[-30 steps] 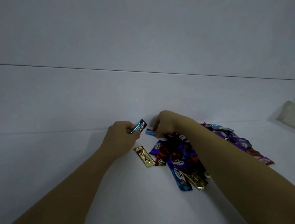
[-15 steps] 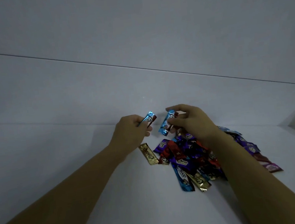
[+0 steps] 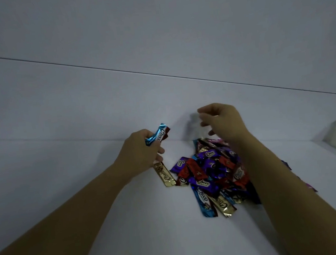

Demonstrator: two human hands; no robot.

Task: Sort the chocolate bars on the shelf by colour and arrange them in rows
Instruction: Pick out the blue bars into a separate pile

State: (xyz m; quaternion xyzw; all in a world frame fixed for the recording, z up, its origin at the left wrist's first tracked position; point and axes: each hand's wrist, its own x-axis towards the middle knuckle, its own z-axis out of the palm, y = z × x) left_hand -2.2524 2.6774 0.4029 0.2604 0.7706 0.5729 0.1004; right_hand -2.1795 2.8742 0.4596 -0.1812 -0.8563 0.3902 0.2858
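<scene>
The left hand (image 3: 142, 151) gripped blue-wrapped chocolate bars (image 3: 159, 135) in a clenched hold. Their long axis tilted up and to the right, clear of the shelf (image 3: 78, 211); whether it was one bar or two stacked I could not tell. The right hand (image 3: 224, 124) hung above the far edge of the pile (image 3: 214, 170). Its fingers (image 3: 205, 110) were loosely curled and released, with nothing seen between them, though their tips were blurred

The mixed pile lay on the shelf just right of the left hand and partly under the right forearm (image 3: 283, 177), with purple, red, gold and blue wrappers crossed over one another. I judged that blue was the colour being gathered, and the plainest candidate was the blue bar (image 3: 203, 204) at the near edge of the pile. It lay toward the person from the right fingers, on the opposite side of the heap. Its long axis ran roughly near to far, and its near end stuck out onto bare shelf. A gold bar (image 3: 224, 205) lay just beside it on the right. The right hand was the free one and would have to draw back across the pile to reach the blue bar; the left was no farther off but full. A lone gold bar (image 3: 165, 173) lay just below the left hand, at the pile's left edge
</scene>
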